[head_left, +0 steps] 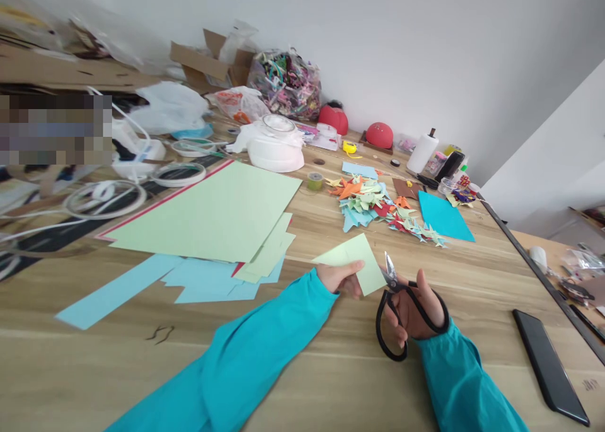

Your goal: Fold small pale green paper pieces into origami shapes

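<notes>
Between the thumb and fingers of my left hand [341, 277] is a small piece of pale green paper [366, 258], held flat above the table. My right hand [416, 312] grips black-handled scissors [401, 287], fingers through the large loops. Their blades are parted a little and point up and away, close to the paper's right edge; whether they touch it I cannot tell. Left of my hands lie large pale green sheets [203, 211], with smaller green pieces [269, 255] and blue paper strips [118, 291] by their near edge.
Cut and folded paper shapes [363, 202] are heaped beyond my hands, beside a teal sheet [444, 214]. A black phone [548, 362] lies at the right. Farther back stand a white bottle [422, 151], red pincushions [379, 135], a white roll [275, 151] and a filled plastic bag [286, 82].
</notes>
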Motion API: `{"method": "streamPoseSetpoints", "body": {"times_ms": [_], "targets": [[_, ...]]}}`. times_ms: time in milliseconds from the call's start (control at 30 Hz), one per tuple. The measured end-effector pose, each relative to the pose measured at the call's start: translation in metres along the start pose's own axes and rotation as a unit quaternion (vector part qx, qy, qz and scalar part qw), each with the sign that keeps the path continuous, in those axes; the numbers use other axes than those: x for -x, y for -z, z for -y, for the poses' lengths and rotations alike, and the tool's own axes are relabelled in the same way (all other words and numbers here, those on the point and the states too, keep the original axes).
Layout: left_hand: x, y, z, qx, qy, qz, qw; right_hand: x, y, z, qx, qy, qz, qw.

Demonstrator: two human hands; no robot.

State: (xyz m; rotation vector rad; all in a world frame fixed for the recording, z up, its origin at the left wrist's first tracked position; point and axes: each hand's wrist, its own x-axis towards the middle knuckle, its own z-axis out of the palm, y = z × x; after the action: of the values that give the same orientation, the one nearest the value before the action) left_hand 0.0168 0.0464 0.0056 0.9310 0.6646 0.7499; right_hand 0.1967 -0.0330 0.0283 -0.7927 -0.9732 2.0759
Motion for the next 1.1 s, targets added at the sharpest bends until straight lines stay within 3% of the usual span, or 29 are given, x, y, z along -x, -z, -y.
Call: {"method": "streamPoseSetpoints", "body": {"times_ms": [267, 767, 1100], "targets": [[0.0018, -0.0039, 0.0030, -0.014, 0.006, 0.037, 0.999, 0.0002, 0.0055, -0.0012, 0.032, -0.029, 0.019, 0.999], [-0.0005, -0.0050, 0.0032, 0.027, 0.027, 0.014, 0.999, -0.0050, -0.0036, -0.0049, -0.017, 0.035, -0.027, 0.999], [0.0046, -0.0044, -0.0042, -0.002, 0.014, 0.006, 1.000, 0.0002, -0.0032, -0.0023, -0.007, 0.043, -0.011, 0.999]]}}
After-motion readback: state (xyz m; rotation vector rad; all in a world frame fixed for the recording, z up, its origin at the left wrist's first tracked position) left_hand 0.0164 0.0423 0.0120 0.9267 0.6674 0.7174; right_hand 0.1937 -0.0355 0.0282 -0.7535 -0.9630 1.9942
